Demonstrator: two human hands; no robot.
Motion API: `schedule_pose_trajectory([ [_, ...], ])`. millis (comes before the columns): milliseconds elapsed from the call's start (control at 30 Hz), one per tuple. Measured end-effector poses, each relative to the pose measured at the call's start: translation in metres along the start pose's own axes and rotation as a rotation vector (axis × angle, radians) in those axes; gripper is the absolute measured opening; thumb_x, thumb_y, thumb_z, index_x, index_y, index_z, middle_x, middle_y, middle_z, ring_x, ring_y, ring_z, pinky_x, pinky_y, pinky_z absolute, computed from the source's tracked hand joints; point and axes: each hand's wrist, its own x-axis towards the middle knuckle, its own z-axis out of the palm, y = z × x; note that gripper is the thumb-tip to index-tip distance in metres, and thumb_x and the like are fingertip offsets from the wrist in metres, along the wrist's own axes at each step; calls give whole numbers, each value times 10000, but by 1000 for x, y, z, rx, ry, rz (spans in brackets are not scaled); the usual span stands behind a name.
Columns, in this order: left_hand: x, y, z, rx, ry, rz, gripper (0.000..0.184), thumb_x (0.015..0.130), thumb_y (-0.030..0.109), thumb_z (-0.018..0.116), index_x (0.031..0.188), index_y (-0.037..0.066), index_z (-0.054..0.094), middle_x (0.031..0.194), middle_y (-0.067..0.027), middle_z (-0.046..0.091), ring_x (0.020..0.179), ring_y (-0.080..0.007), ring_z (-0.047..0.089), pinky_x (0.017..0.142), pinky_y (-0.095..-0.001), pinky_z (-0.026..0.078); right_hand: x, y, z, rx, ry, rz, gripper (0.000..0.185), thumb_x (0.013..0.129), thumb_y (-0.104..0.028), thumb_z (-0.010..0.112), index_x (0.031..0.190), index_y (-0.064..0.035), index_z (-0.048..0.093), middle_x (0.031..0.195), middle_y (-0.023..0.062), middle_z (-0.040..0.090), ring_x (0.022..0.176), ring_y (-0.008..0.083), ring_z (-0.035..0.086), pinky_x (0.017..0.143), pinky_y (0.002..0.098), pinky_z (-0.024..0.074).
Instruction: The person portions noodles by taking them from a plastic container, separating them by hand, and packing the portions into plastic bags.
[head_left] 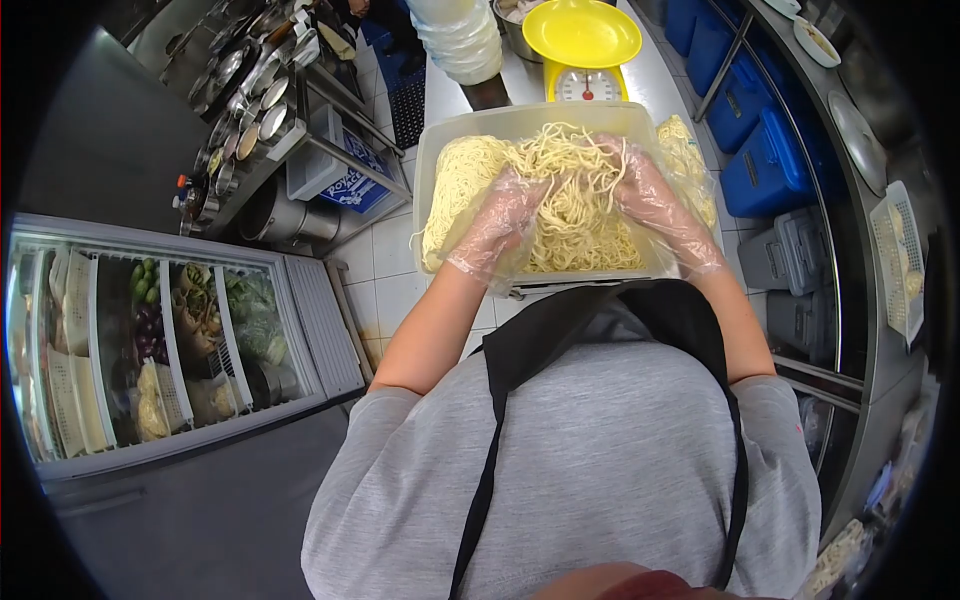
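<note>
Both of my hands wear clear plastic gloves and are over a large translucent plastic tub [428, 180] of pale yellow noodles [465, 185]. Between them a loose clump of noodles [570, 165] is lifted above the rest, strands hanging down. My left hand [505, 215] has its fingers curled around the clump's left side. On the other side, my right hand [655, 190] grips the clump, its fingertips partly covered by strands. More noodles lie heaped at the tub's left and beneath the clump.
Behind the tub stands a yellow kitchen scale [585, 50] beside a stack of clear plastic containers [458, 40]. A bag of noodles [685, 165] lies right of the tub. A glass-front fridge [180, 340] is at left; blue bins [765, 165] stand under the right shelf.
</note>
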Motion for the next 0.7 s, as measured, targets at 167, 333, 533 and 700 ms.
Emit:
schedule_pose_trajectory([
  [167,-3,18,6,795,-33,184,533,771,83,702,1242,22,461,1200,-112,551,1097,-205,524,949,-330,424,16,0,-16,-244,-176,100,273,811,-35,567,1081,0,562,1020,107,590,1013,204,550,876,341,425],
  [333,10,10,0,950,-94,243,497,725,106,730,1178,63,529,1146,-89,585,1067,-237,544,916,-352,432,16,29,-28,-604,-203,-180,255,795,-34,570,1050,-14,566,1005,144,585,977,281,558,852,359,428],
  [533,10,37,4,1707,-206,182,401,762,226,661,1139,117,578,1037,-149,625,1004,-296,584,862,-384,459,7,5,-19,-974,-297,240,316,751,-23,557,1067,-19,539,975,209,604,932,359,576,835,385,453],
  [700,-8,87,24,1909,-229,-104,359,733,291,692,1024,97,615,992,-141,631,968,-294,596,820,-391,473,-25,78,-1,-1105,-497,523,214,778,-72,538,976,-28,604,961,201,633,905,372,611,787,415,490],
])
